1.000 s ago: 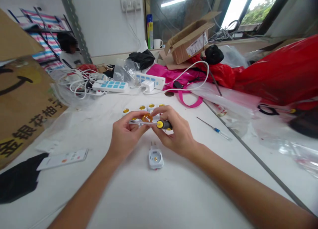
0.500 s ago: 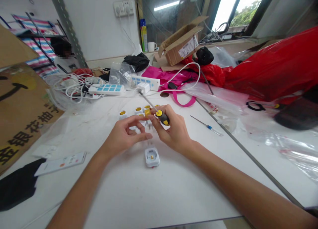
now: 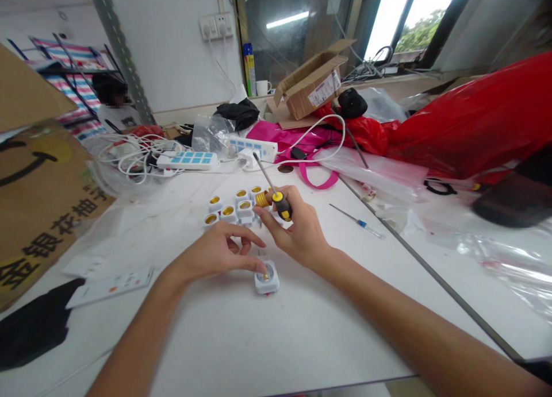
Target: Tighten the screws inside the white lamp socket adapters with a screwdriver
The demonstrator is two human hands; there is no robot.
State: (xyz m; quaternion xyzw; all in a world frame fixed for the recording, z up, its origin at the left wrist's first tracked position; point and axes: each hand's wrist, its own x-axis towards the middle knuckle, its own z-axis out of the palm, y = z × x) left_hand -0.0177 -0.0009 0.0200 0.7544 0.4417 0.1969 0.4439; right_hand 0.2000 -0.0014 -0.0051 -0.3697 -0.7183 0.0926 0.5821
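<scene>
My right hand (image 3: pixel 297 230) holds a black and yellow screwdriver (image 3: pixel 282 205), its shaft pointing up and away, and pinches a brass threaded sleeve (image 3: pixel 261 199) between thumb and fingers. My left hand (image 3: pixel 224 249) has its fingers apart and holds nothing; its thumb tip touches the round recess of a white plug base (image 3: pixel 266 282) lying on the table. Behind the hands stand several white sockets with brass rings (image 3: pixel 228 213), some partly hidden by my right hand.
A second screwdriver (image 3: pixel 356 220) lies to the right. Power strips (image 3: pixel 187 160) and tangled white cables are at the back, near a pink bag (image 3: pixel 319 178) and an open carton (image 3: pixel 313 87). A large cardboard box (image 3: pixel 47 213) stands left. A person (image 3: pixel 116 101) is in the far left background.
My left hand has moved down from the brass sleeve to the white plug base, its fingers spreading. The sleeve and screwdriver remain in my right hand. The view has shifted slightly.
</scene>
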